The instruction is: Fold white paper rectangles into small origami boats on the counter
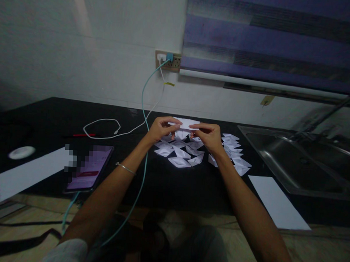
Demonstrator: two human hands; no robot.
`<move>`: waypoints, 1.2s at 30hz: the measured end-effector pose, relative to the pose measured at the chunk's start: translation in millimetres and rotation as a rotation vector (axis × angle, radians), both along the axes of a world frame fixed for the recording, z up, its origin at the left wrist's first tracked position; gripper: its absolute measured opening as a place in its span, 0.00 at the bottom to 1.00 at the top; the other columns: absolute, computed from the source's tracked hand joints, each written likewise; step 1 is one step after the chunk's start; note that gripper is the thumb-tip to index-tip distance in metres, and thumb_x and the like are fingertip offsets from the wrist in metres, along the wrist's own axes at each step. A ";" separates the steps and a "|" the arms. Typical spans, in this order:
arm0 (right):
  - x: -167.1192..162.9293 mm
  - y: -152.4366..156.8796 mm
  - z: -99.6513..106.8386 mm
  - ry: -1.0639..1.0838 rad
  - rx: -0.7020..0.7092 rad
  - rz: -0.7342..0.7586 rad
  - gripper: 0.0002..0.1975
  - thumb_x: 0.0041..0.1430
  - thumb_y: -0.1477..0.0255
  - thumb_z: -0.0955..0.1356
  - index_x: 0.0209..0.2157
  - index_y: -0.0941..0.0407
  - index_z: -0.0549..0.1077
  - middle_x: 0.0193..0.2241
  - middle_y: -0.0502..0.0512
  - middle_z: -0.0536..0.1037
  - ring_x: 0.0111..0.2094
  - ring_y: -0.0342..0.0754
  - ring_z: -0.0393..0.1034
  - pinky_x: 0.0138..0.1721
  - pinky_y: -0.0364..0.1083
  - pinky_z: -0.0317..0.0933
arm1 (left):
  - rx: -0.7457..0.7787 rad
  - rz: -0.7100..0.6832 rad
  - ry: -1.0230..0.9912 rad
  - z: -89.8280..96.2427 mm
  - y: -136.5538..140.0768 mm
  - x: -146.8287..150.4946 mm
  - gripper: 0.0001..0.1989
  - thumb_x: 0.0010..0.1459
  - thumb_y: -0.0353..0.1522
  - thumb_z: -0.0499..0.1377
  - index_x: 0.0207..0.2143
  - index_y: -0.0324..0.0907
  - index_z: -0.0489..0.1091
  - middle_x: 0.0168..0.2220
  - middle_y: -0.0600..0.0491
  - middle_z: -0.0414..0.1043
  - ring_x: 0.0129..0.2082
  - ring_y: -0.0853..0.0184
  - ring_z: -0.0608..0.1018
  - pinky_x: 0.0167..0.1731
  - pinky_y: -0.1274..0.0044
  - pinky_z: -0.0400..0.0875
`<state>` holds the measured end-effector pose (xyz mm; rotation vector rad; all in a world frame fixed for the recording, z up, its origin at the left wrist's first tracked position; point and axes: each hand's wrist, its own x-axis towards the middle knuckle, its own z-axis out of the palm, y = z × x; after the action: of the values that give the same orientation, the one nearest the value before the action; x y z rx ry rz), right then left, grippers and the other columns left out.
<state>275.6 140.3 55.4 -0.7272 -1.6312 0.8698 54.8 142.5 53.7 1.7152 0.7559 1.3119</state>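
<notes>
Between both hands, a folded piece of white paper point(187, 122) is held up over the dark counter. My left hand point(163, 129) pinches its left side between thumb and fingers. On the right side, my right hand point(206, 134) grips it the same way. Just below and behind the hands lie several folded white paper boats point(179, 162) in a loose group. Another cluster of paper boats point(232, 143) sits right of my right hand, partly hidden by the forearm.
A phone point(90, 170) with a teal cable point(145, 164) and a white paper strip point(34, 171) lie left. A white cable point(102, 136) loops near a red pen point(82, 134). At right are a paper sheet point(278, 201) and a metal sink point(295, 167).
</notes>
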 end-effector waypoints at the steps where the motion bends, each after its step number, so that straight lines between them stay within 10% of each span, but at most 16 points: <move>1: -0.2 -0.2 0.0 -0.003 0.003 -0.011 0.11 0.50 0.75 0.70 0.35 0.55 0.83 0.25 0.52 0.80 0.25 0.45 0.75 0.31 0.47 0.70 | -0.006 0.013 -0.024 -1.6 1.6 1.9 0.18 0.52 0.41 0.66 0.43 0.41 0.72 0.18 0.58 0.70 0.15 0.73 0.73 0.14 0.83 0.60; 6: -1.4 -1.0 -0.3 -0.054 0.052 -0.084 0.11 0.49 0.74 0.70 0.35 0.55 0.83 0.28 0.54 0.80 0.29 0.46 0.75 0.33 0.47 0.71 | -0.112 -0.051 -0.094 -10.4 14.8 5.6 0.31 0.48 0.40 0.68 0.53 0.45 0.61 0.23 0.59 0.72 0.15 0.73 0.73 0.14 0.83 0.58; 11: -2.2 -2.5 -0.4 -0.077 0.093 -0.049 0.12 0.50 0.75 0.68 0.36 0.56 0.82 0.29 0.54 0.80 0.29 0.45 0.74 0.32 0.46 0.69 | -0.228 -0.048 0.049 -8.5 15.8 2.8 0.16 0.51 0.42 0.65 0.33 0.37 0.72 0.20 0.53 0.72 0.16 0.72 0.73 0.15 0.81 0.60; 22: -3.4 0.1 2.0 0.014 -0.040 -0.026 0.15 0.57 0.61 0.68 0.44 0.50 0.69 0.38 0.52 0.79 0.36 0.47 0.73 0.32 0.44 0.67 | 0.049 0.179 0.233 -3.1 1.8 9.3 0.13 0.55 0.38 0.62 0.29 0.35 0.76 0.21 0.52 0.74 0.20 0.72 0.72 0.21 0.81 0.64; 28: -8.7 -0.1 -2.3 -0.293 0.003 -0.067 0.17 0.53 0.56 0.72 0.29 0.57 0.76 0.28 0.53 0.77 0.28 0.45 0.69 0.30 0.44 0.62 | 0.223 0.198 0.353 -8.5 0.2 15.5 0.12 0.56 0.37 0.61 0.31 0.36 0.78 0.26 0.52 0.75 0.24 0.72 0.72 0.23 0.80 0.62; 36: 2.1 6.8 -4.7 -0.262 -0.058 0.007 0.15 0.53 0.59 0.73 0.26 0.58 0.78 0.23 0.53 0.77 0.25 0.45 0.69 0.27 0.44 0.60 | 0.092 0.096 0.280 -8.9 4.5 5.4 0.14 0.56 0.38 0.61 0.26 0.37 0.76 0.18 0.55 0.71 0.19 0.73 0.70 0.20 0.81 0.62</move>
<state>277.6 147.1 50.7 -0.9068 -1.8458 0.8577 60.2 147.0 44.8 1.9841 0.9601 1.1995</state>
